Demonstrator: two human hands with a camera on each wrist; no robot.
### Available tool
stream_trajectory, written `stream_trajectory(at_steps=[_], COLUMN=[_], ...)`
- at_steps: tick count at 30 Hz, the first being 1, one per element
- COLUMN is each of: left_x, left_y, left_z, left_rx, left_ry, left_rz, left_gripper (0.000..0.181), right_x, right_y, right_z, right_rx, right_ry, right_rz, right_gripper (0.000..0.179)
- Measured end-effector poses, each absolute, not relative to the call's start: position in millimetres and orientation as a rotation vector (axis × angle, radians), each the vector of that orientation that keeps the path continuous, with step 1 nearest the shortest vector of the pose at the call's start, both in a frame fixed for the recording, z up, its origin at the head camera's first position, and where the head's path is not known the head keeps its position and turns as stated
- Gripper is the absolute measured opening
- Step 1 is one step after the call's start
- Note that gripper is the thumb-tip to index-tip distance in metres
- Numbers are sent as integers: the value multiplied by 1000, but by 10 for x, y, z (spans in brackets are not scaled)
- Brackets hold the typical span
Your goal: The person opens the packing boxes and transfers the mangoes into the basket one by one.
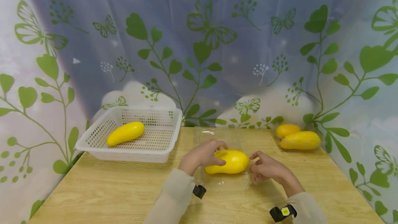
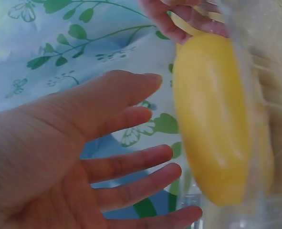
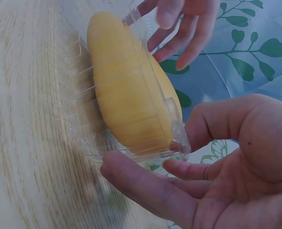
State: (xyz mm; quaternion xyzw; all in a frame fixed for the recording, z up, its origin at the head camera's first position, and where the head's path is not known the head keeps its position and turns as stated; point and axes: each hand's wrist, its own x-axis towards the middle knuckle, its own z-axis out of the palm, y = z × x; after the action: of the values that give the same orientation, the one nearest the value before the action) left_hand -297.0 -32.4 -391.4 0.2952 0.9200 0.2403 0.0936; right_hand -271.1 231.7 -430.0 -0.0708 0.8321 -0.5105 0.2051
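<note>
A smooth yellow papaya-shaped fruit (image 1: 233, 161) lies on its side in a clear plastic box (image 1: 222, 184) on the table. Its lid (image 1: 214, 133) is folded back towards the curtain. My left hand (image 1: 206, 153) is over the narrow end of the fruit; the left wrist view shows its fingers spread, apart from the fruit (image 2: 212, 119). At the box's right end is my right hand (image 1: 267, 168). In the right wrist view its thumb is at the rim and its fingers lie against the end wall, pinching the box (image 3: 150, 155).
A white mesh basket (image 1: 133, 156) stands at the back left with one long yellow fruit (image 1: 125, 133) inside. Two more yellow fruits (image 1: 301, 141) sit in clear packaging at the back right. A patterned curtain (image 1: 174, 44) hangs behind the wooden table (image 1: 118, 189).
</note>
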Motion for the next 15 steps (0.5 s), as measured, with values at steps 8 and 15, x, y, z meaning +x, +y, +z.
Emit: stream_trajectory(at_steps=[8, 15], left_x=[-2998, -2954], left_y=[-284, -244], left_z=[-4002, -4041], left_rx=[793, 729], left_ry=[2737, 2773], left_rz=[634, 633], left_gripper=[59, 69], right_x=[-2715, -2719], right_y=[2314, 2315], right_z=[-4298, -4281], right_rx=[-191, -200], right_ry=[2344, 2352], right_rz=[-1400, -1394], right_gripper=[52, 52])
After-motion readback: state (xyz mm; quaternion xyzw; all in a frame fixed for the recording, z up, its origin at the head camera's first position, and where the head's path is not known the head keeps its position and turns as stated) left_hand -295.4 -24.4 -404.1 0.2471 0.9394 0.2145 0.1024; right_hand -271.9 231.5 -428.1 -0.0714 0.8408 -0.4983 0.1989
